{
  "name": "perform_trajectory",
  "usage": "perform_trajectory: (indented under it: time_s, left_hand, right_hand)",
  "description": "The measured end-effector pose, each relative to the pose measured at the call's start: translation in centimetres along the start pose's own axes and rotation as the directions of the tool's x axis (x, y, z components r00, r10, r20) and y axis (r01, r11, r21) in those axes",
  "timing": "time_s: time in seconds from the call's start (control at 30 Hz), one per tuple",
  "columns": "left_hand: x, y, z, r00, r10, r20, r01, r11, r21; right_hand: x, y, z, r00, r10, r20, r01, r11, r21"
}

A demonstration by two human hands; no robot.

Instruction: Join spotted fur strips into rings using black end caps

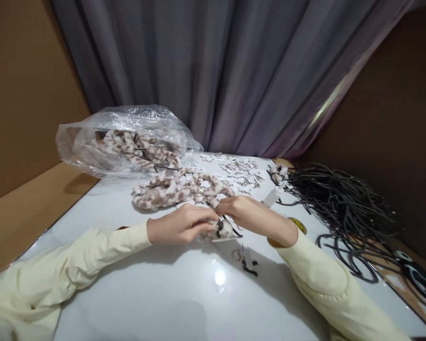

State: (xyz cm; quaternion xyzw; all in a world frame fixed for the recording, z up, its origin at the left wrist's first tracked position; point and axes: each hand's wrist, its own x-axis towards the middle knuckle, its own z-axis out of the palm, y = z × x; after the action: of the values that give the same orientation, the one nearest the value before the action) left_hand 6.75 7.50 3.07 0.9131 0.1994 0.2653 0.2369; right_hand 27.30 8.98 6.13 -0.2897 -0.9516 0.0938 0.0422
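Observation:
My left hand [184,225] is closed, its thumb and fingers pinching a small fluffy white-and-brown piece [227,230] with a black cord on it. From the other side my right hand [246,215] reaches over the same piece. Its fingers are bent together at the black cord, and its fingertips are partly hidden. Just behind both hands lie fluffy white-and-brown loops [156,192] on the white table [145,293]. In front of my right hand are a small ring [236,255] and some short black bits [250,272].
A clear plastic bag [78,142] with more fluffy strips stands at the back left. Small metal-looking pieces [243,173] are scattered at the back. A white bottle [274,194], a yellow roll [298,225], a heap of black cords [341,199] and a black-handled tool [417,277] lie right.

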Motion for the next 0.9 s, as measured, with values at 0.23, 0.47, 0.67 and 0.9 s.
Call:
perform_trajectory:
  time_s: [0.23,0.47,0.67,0.9]
  left_hand:
    - [-0.2,-1.0,1.3,0.99,-0.138,-0.039,0.137,0.99,-0.041]
    - [0.5,-2.1,1.7,0.793,-0.607,-0.053,0.44,0.631,-0.638]
    - [0.9,-3.6,2.0,0.602,-0.76,0.244,0.407,0.03,-0.913]
    - [1.2,-1.9,1.7,0.628,-0.758,0.179,0.367,0.085,-0.926]
  right_hand:
    - [1.3,1.9,1.7,0.998,-0.015,0.056,0.001,0.967,0.255]
    - [1.0,0.7,1.2,0.869,0.347,-0.354,-0.306,0.937,0.167]
    - [1.4,-1.6,2.4,0.905,0.407,-0.121,-0.367,0.893,0.261]
    - [2.8,-1.5,5.3,0.856,0.517,-0.02,-0.446,0.757,0.478]
